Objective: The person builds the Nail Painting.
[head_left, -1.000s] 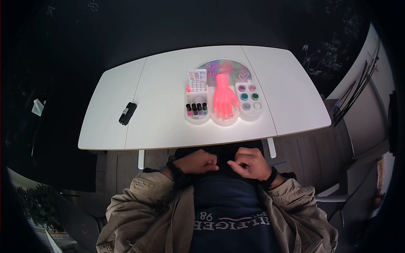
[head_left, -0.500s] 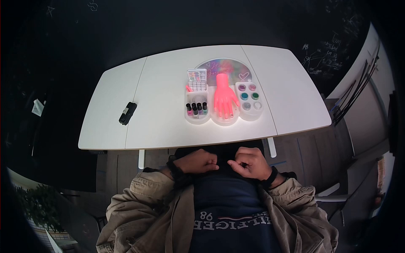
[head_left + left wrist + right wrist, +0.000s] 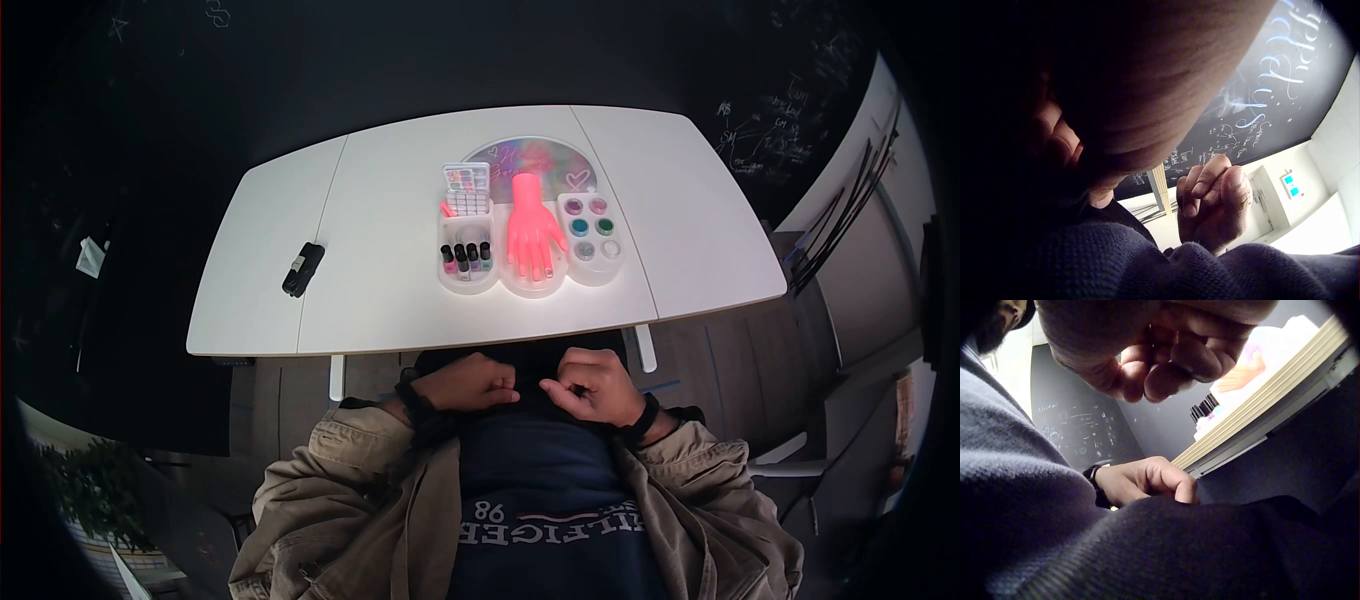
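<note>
In the head view my left hand and right hand rest in front of the body, below the table's near edge. Fingers on both are loosely curled with nothing in them, and a small gap separates the hands. On the white table stands a nail kit: a pink model hand lies fingers toward me on a white base. Left of it, several black-capped nail polish bottles sit in a tray below an open box of small compartments. At its right is a holder with round pots of coloured glitter.
A small black object lies on the table's left part. Behind the kit stands a rounded, iridescent panel with pink lettering. The table's front edge runs just beyond the hands. A dark chalkboard wall rises behind the table.
</note>
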